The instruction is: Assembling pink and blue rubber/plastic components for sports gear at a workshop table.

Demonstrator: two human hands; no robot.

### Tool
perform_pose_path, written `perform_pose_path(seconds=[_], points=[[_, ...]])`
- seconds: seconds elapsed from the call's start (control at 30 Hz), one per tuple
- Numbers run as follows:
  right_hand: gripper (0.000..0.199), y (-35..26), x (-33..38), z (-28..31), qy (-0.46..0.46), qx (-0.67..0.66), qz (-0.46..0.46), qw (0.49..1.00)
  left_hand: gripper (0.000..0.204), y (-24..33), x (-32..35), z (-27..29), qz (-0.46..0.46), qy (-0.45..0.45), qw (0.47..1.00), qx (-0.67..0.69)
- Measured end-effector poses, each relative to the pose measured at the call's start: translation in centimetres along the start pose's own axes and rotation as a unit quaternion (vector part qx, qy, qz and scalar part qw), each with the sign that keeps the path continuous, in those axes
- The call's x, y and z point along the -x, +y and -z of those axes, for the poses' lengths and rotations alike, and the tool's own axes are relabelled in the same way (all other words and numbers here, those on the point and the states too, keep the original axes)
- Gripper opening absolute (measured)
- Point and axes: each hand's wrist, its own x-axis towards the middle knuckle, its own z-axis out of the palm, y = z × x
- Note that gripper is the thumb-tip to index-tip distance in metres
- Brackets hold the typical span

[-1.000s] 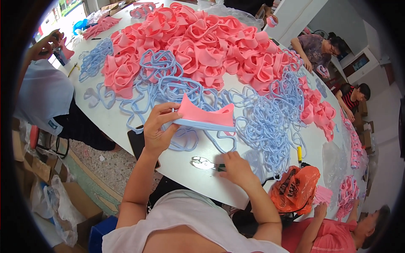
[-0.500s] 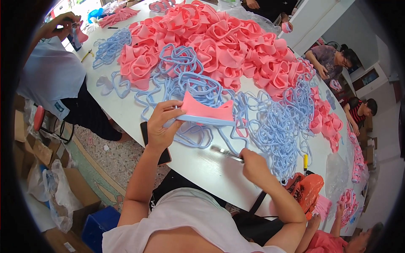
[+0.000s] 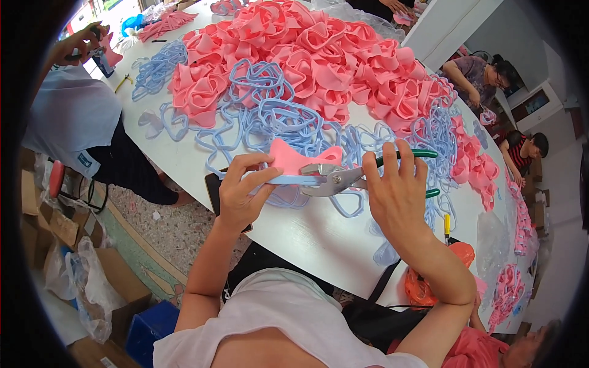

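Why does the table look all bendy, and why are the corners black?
In the head view, the fisheye lens curves the white table edge and leaves a dark ring round the rim. Daylight is soft and even, with only faint shadows. The left hand, the right hand and the pliers look sharp; people near the rim look squashed and small.

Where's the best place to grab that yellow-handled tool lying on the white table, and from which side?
Grip the yellow-handled tool round its handle, probably from above. It lies flat on the white table past the right hand, with bare tabletop beside it; its dark tip end looks too thin to hold firmly.
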Motion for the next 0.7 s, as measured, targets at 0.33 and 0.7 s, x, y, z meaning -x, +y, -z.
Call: perform_pose_path(seconds=[0.33, 0.7], points=[[0.017, 1.6, -2.0, 1.9, -0.018, 0.116, 0.116, 0.986, 0.037, 1.3, 0.2, 0.0, 0.045, 0.001, 0.999, 0.013], [0.011, 3.6, -3.8, 0.9, -0.042, 0.096, 0.240, 0.965, 0.037, 1.5, 0.7, -1.0, 0.062, -0.009, 0.998, 0.017]])
